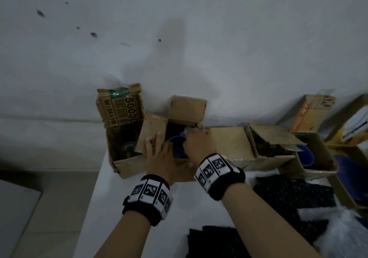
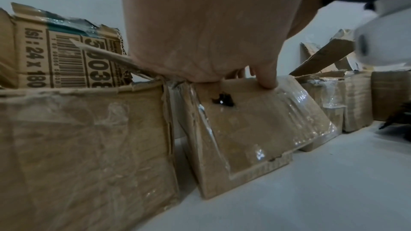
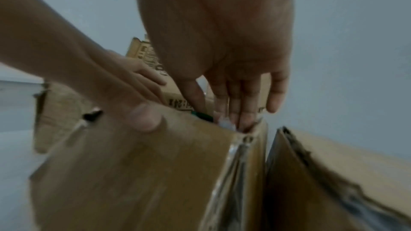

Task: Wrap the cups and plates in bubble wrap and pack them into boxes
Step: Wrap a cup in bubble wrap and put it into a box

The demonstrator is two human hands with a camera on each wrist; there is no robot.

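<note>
Reaching down into the open box [image 1: 175, 118], the right hand [image 1: 196, 143] has its fingers [image 3: 235, 101] held straight and close together, tips buried at the far inner corner where something pale and crinkly shows. That could be bubble wrap, though the blur makes it hard to say. Nothing is plainly gripped; it looks like a tucking or pressing push, seating what is inside so it won't rattle.

Over on the other side, the left hand [image 1: 159, 152] lies flat and spread on the box's left flap [image 1: 152, 132], thumb [image 2: 268, 78] hooked over the near wall. My read: it is pinning that flap back and steadying the carton so the opening stays wide for the working hand.

Inside the box, a blue cup [image 1: 177, 144] sits between the two hands, dark space behind it. Whether it is wrapped I cannot tell from here.

Moving outward: a taller printed carton [image 1: 119, 110] stands touching the box's left side, with glassware dimly visible in its lower part. To the right a row of further cartons [image 1: 264, 144] runs along the wall, one showing more blue ware [image 1: 304, 155], so several boxes seem partly filled.

Nearer the person, on the white table [image 1: 111, 198], sheets of dark wrap [image 1: 294, 196] and a pale bubble wrap heap [image 1: 342, 235] wait within easy reach for the next item.
</note>
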